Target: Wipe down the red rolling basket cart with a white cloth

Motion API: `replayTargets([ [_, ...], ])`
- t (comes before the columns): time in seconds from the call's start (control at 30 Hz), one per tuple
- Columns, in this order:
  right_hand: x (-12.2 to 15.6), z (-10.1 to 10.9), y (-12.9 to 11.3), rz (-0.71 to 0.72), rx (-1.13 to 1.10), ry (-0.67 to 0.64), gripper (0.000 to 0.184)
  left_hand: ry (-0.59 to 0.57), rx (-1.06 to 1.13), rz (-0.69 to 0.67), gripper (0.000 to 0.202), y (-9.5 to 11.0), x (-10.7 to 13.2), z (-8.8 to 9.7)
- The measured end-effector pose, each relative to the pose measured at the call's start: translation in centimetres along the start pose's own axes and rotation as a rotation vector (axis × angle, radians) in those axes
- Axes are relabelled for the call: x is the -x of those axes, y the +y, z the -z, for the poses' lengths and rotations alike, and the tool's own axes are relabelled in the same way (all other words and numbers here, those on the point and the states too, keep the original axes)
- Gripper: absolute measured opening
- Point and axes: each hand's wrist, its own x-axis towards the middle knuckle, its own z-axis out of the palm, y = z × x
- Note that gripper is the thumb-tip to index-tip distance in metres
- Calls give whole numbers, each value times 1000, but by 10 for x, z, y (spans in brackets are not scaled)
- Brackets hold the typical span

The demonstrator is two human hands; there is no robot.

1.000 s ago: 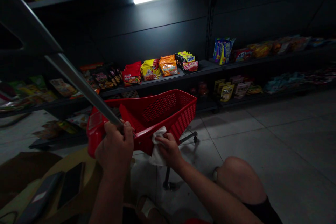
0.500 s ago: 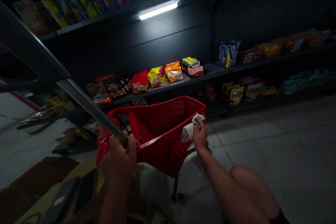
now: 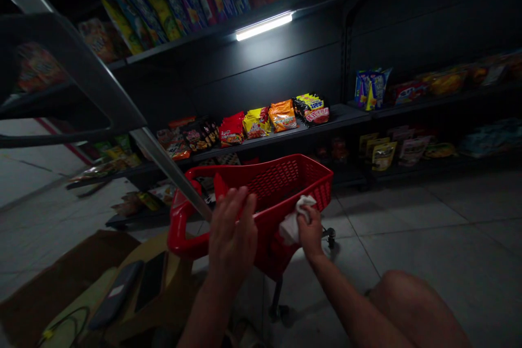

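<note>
A red plastic shopping cart (image 3: 240, 174) with perforated walls stands in front of me on dark legs with casters. My right hand (image 3: 310, 232) grips a white cloth (image 3: 290, 227) and presses it against the near outer side of the basket, below the rim. My left hand (image 3: 232, 234) is raised by the near rim, fingers stretched out and the back toward me. Whether it touches the rim I cannot tell. Beside it runs a grey metal pole (image 3: 171, 166), slanting down to the cart's handle end, where the left hand hides its lower part.
A dark shelf (image 3: 342, 114) behind the cart carries bagged snacks (image 3: 256, 122), under a lit tube lamp (image 3: 265, 26). At lower left, a cardboard box (image 3: 171, 272) bears a dark case (image 3: 118, 288), a phone-like black slab (image 3: 151, 281) and a cable (image 3: 75, 318). My bent knee (image 3: 416, 304) is at right.
My left hand has let go of the metal pole and moved right, its fingers now straightened. The right hand with the cloth has slid lower along the cart's side. The view has shifted left.
</note>
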Motion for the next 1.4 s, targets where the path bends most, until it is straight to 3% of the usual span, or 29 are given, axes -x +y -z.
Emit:
replayTargets([
  [0.07, -35, 5, 10, -142, 3, 127, 41, -282, 39, -39, 51, 11, -14, -21],
  [0.13, -40, 1, 14, -191, -10, 119, 49, -547, -31, 31, 43, 16, -27, -43],
  [0.2, -12, -8, 13, -129, -24, 36, 50, -818, -97, 117, 42, 16, -36, -58],
  [0.3, 48, -21, 6, 30, -73, -195, 42, -972, -162, 137, 46, 11, -40, -64],
  [0.37, 66, -22, 2, 90, -116, -333, 38, -983, -167, 81, 44, 8, -39, -61],
  [0.4, 64, -19, 1, 90, -122, -343, 36, -995, -166, 57, 43, 7, -38, -58],
  [0.5, 22, 1, 1, -29, -69, -127, 29, -1012, -168, 24, 42, 4, -32, -50],
  [0.6, -22, 18, 2, -199, -59, 75, 34, -980, -181, 29, 43, 3, -23, -44],
  [0.7, -19, 18, -2, -210, -38, 116, 38, -948, -181, 31, 43, 2, -16, -42],
  [0.77, 5, 11, -5, -92, -13, 41, 33, -928, -177, 31, 43, 1, -13, -41],
  [0.87, 40, 7, -9, 108, -37, -260, 29, -902, -186, 30, 44, 0, -11, -42],
  [0.93, 43, 13, -9, 169, -22, -394, 27, -895, -192, 31, 45, 0, -10, -41],
  [0.97, 39, 18, -8, 175, 2, -388, 26, -896, -190, 36, 45, 0, -10, -41],
  [1.07, 15, 34, -2, 151, 98, -175, 20, -905, -175, 54, 45, -1, -9, -39],
  [1.13, 4, 39, 2, 134, 150, -111, 21, -910, -167, 52, 45, -2, -9, -38],
  [1.3, 5, 41, 7, 102, 229, -270, 38, -895, -178, 23, 43, -4, -7, -38],
  [1.4, 4, 43, 7, 101, 218, -269, 34, -876, -198, 4, 42, -5, -5, -40],
])
